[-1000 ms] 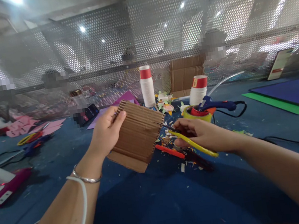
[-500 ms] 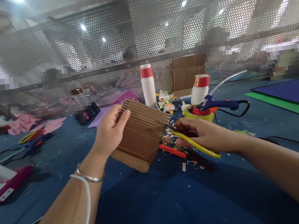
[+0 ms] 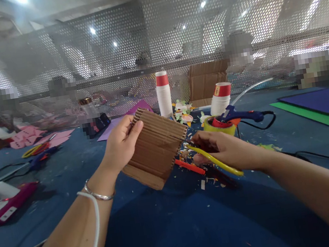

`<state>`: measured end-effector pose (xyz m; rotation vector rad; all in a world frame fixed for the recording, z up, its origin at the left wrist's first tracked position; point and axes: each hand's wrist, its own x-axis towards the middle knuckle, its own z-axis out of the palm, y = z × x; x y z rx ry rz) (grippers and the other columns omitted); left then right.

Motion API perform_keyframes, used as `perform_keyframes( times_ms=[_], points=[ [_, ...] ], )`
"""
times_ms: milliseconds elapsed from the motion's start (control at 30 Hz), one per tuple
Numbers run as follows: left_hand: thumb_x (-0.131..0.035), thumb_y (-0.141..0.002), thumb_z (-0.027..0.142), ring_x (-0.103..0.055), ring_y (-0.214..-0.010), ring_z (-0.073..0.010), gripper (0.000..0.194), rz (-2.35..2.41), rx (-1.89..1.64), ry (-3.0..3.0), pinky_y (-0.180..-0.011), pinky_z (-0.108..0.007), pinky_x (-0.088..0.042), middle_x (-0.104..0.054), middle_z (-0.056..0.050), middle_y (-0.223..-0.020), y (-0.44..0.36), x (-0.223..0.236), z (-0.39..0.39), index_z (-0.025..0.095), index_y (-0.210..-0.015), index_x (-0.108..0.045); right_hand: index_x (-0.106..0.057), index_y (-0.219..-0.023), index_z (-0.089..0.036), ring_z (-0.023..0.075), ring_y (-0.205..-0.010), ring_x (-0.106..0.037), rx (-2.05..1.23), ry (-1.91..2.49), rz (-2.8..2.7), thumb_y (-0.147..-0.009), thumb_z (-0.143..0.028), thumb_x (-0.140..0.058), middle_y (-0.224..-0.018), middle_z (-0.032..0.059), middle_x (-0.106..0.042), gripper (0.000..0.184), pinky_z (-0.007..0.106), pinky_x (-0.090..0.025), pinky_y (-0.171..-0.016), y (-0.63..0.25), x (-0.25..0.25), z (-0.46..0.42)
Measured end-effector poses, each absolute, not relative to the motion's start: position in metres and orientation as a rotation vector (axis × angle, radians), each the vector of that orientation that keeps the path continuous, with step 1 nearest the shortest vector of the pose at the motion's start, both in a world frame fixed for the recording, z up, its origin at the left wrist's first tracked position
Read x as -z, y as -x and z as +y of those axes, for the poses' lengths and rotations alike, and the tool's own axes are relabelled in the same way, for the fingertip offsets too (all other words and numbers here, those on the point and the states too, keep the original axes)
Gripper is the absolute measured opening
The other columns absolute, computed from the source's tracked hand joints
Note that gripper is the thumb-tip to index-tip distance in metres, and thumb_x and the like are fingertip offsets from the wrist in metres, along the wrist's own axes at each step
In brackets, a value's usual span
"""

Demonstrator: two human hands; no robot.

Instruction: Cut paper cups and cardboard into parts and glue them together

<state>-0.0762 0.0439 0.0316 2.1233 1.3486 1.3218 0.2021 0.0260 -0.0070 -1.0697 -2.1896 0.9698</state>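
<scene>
My left hand (image 3: pixel 125 139) pinches the upper left edge of a brown corrugated cardboard piece (image 3: pixel 158 151), thumb on the face towards me. The cardboard is held tilted above the blue table. My right hand (image 3: pixel 217 148) grips yellow-handled scissors (image 3: pixel 215 160) at the cardboard's right edge. Their blades reach onto the cardboard there, and a thin dark line runs inward from that edge. Beneath the scissors lie a red-orange stick (image 3: pixel 189 166) and many small paper scraps (image 3: pixel 203 184). A dark object near them is too dim to name.
Behind stand two stacks of paper cups (image 3: pixel 164 98), (image 3: pixel 220 100) with red tops. A blue glue gun (image 3: pixel 243 114) rests on a yellow tape roll (image 3: pixel 219 125). Coloured sheets (image 3: pixel 325 103) lie right; a magenta power strip (image 3: pixel 10 206) and another glue gun (image 3: pixel 41 157) lie left.
Very little differs. Both hands, the cardboard and the scissors keep nearly the same places, and the view has shifted slightly.
</scene>
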Motion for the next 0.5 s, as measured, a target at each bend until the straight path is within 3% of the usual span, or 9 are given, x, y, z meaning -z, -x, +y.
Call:
perform_keyframes(
  times_ms=[500],
  points=[
    [-0.051, -0.096, 0.044, -0.061, -0.090, -0.0209, 0.026, 1.337, -1.303, -2.183, -0.083, -0.033, -0.046, -0.067, -0.003, -0.094, 0.0784, -0.0296, 0.0451, 0.021, -0.101, -0.061, -0.057, -0.098, -0.020, 0.0159, -0.073, -0.052, -0.924, 1.079, -2.201, -0.085, -0.048, -0.068, -0.084, -0.0001, -0.056, 0.032, 0.030, -0.042, -0.065, -0.2021, 0.0077, 0.0259]
  ],
)
